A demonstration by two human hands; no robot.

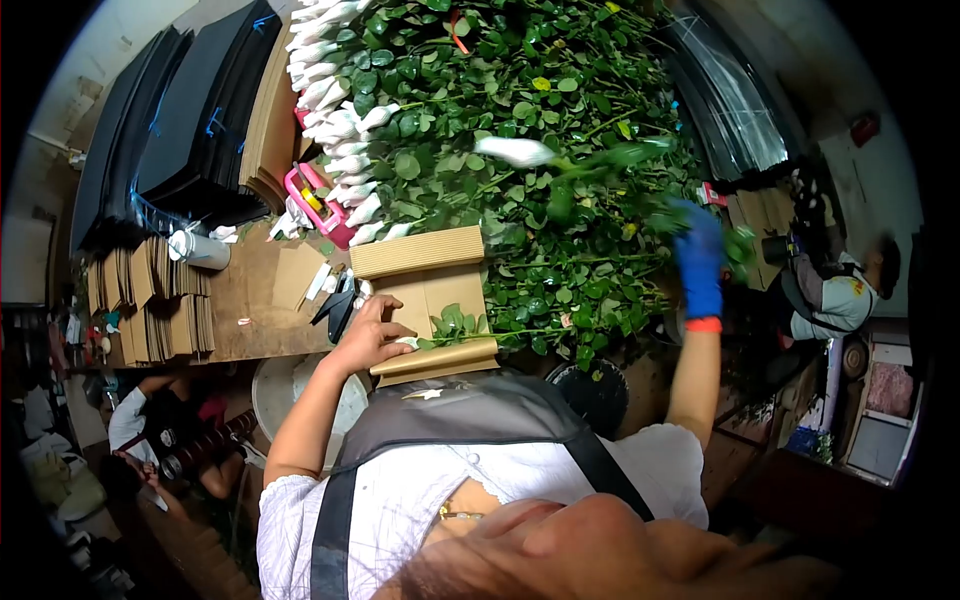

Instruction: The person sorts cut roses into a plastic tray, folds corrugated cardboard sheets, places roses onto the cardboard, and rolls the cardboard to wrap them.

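My left hand rests on a bent cardboard wrapper with ribbed and folded edges, its fingers apart. The fingertips touch the white tip of a rose whose leafy stem lies along the wrapper's near fold. Off to the right, my right hand, in a blue glove with an orange cuff, is raised over the stem ends and smeared by motion. It appears closed on the stem of another rose, whose white-sleeved bud points left above the pile. The grip itself is blurred.
A deep pile of leafy roses covers the table, white-sleeved heads at left. Nearby are a pink tape dispenser, black-handled scissors, a white cup and cardboard stacks. Other people sit at lower left and far right.
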